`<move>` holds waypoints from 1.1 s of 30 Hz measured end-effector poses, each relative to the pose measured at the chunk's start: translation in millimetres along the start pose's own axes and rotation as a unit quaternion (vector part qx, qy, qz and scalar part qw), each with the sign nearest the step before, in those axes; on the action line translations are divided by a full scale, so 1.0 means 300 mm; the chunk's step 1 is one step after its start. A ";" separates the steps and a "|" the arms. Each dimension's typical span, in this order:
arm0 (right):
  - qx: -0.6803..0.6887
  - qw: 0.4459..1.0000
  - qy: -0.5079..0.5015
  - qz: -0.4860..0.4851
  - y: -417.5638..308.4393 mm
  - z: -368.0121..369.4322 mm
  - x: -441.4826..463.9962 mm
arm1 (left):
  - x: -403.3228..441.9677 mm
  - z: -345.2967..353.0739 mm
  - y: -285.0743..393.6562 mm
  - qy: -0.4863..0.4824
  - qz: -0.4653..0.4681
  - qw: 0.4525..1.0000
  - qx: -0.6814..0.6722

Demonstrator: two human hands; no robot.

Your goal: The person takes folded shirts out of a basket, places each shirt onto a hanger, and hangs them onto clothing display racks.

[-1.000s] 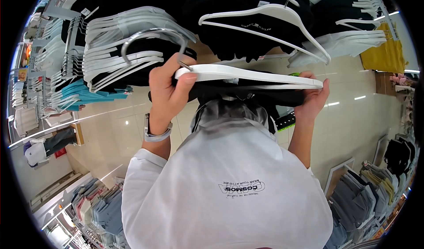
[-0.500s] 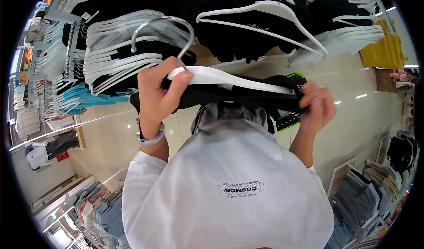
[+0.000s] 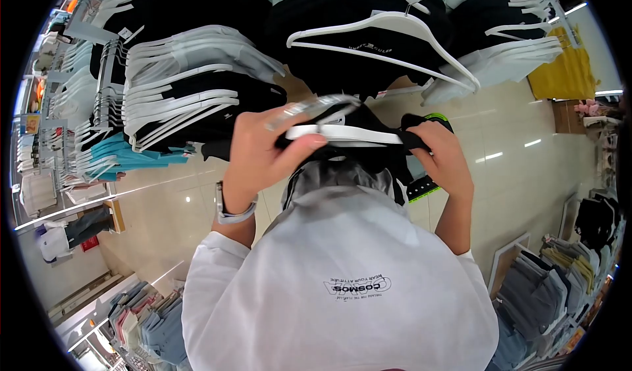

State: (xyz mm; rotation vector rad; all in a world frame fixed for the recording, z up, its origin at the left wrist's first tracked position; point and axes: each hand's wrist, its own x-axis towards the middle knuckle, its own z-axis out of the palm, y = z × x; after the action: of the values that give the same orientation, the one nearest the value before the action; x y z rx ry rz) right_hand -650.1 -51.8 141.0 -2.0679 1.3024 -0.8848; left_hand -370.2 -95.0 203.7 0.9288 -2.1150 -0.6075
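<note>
My left hand (image 3: 270, 150) is closed round the neck of a white hanger (image 3: 355, 134), just below its blurred metal hook. A black garment (image 3: 375, 154) hangs about the hanger, in front of my chest. My right hand (image 3: 442, 157) pinches the black cloth near the hanger's far end, which the fabric covers. Beyond them an empty white hanger (image 3: 385, 22) hangs in front of a black printed shirt (image 3: 355, 48).
White hangers with grey and black clothes (image 3: 178, 101) hang on the left rack, turquoise ones (image 3: 131, 157) below. A yellow garment (image 3: 563, 71) is at the right. Folded-over clothes (image 3: 533, 292) hang at lower right. Tiled floor (image 3: 500, 173) shows between the racks.
The held hanger has moved right and lower, its hook swinging right. My right hand has moved inward, from the hanger's end to the black cloth, which now covers that end.
</note>
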 end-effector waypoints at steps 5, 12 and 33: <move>-0.058 0.993 0.103 0.004 0.036 -0.005 -0.008 | -0.004 0.025 -0.058 -0.036 -0.057 0.993 -0.091; -0.042 0.982 0.166 0.079 0.099 -0.101 -0.044 | -0.046 0.013 -0.230 -0.035 -0.037 0.995 0.087; -0.121 0.940 0.271 0.170 0.130 -0.240 -0.200 | 0.006 0.208 -0.331 -0.107 -0.068 0.992 -0.029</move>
State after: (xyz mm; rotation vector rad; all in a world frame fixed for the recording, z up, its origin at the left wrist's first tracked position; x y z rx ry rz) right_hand -746.2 -18.8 144.1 -1.7351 2.0770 -1.2290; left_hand -377.8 -150.8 100.8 1.0198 -2.2204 -0.8670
